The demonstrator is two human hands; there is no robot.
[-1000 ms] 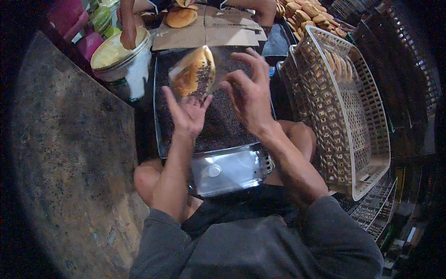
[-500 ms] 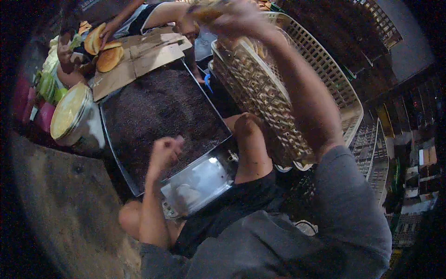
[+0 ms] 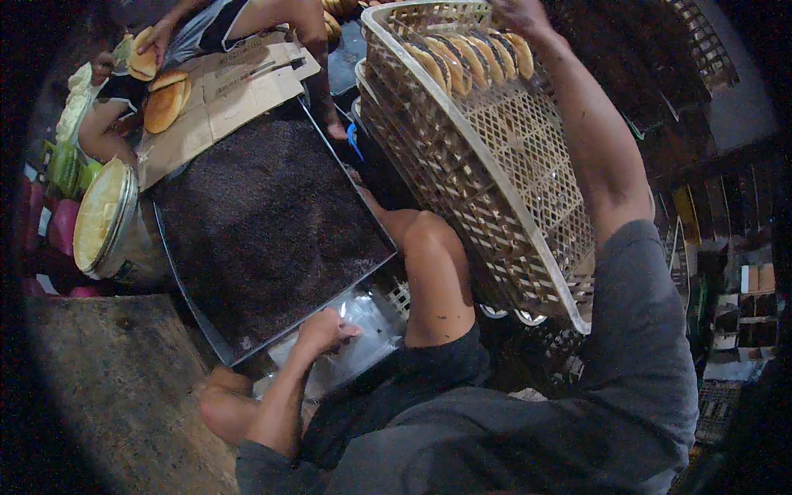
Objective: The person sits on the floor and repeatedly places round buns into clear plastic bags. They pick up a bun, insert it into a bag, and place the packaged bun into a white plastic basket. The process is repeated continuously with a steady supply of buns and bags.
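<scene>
My left hand [image 3: 323,332] rests on clear plastic bags [image 3: 363,334] near my lap, fingers curled and pinching at the film. Just beyond it stands a square metal tray [image 3: 272,214] filled with dark brown crumbly granules. My right arm reaches up to the far end of a cream plastic crate [image 3: 503,181]. There my right hand [image 3: 521,15] is partly cut off by the picture's top edge, beside a row of dark-coated filled buns [image 3: 470,62] in clear wrapping. Whether its fingers hold anything is not visible.
Across the tray, another person's hand [image 3: 153,41] holds a split bun [image 3: 142,58]. Another bun [image 3: 165,107] lies on a cardboard sheet [image 3: 239,91]. A bucket [image 3: 103,219] with pale yellow cream around its rim stands left of the tray, above a wooden board [image 3: 115,371].
My left hand has come down from above the tray onto the plastic bags. My right hand, blurred before, has moved rightward to the crate's far end. The whole view has shifted slightly.
</scene>
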